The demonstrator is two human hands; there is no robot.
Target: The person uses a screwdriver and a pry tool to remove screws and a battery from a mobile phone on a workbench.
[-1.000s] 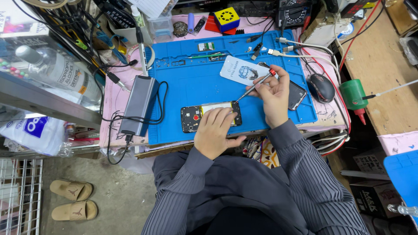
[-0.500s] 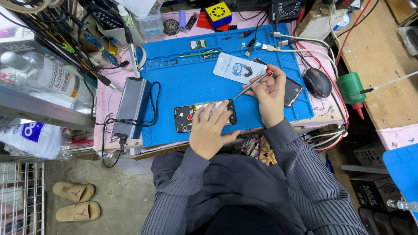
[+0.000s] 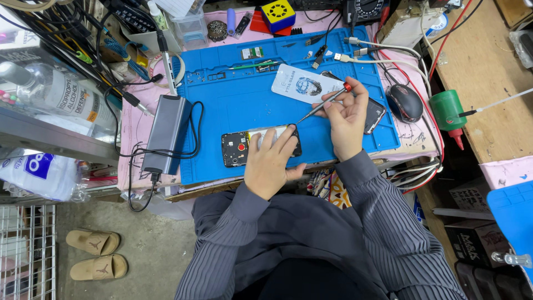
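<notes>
- Grey box [image 3: 165, 132] lies at 9 o'clock from the phone, on the left rim of the blue mat [image 3: 233, 100]; its black cable loops beside it. It plays no part in the work shown.
- Phone [image 3: 244, 148] lies flat near the front edge of the mat, back cover off, dark inner board and a red dot exposed. Judged from this, opening is done and the inside work is under way; nothing shows it being closed up yet.
- Left hand [image 3: 269, 161] lies palm down on the right half of the phone, fingers spread and pressing it to the mat. It grips nothing; it only pins the phone.
- Small parts [image 3: 252, 53] sit at 12 o'clock from the phone, near the far edge of the mat. Whether they came from this phone I cannot tell.
- White card [image 3: 305, 84] lies at 1 o'clock from the phone, flat on the mat, untouched.
- Screwdriver [image 3: 322, 104], slim with a red cap, slants down toward the phone's upper right corner; its tip is near that corner, contact unclear.
- Right hand [image 3: 347, 114] is closed round the screwdriver in a pinch, at 2 o'clock from the phone. Likely a screw is being worked.
- Second phone [image 3: 376, 114] lies partly under the right hand, untouched.
- Mouse [image 3: 405, 103] rests at 3 o'clock on the desk [image 3: 477, 61], well apart.
</notes>
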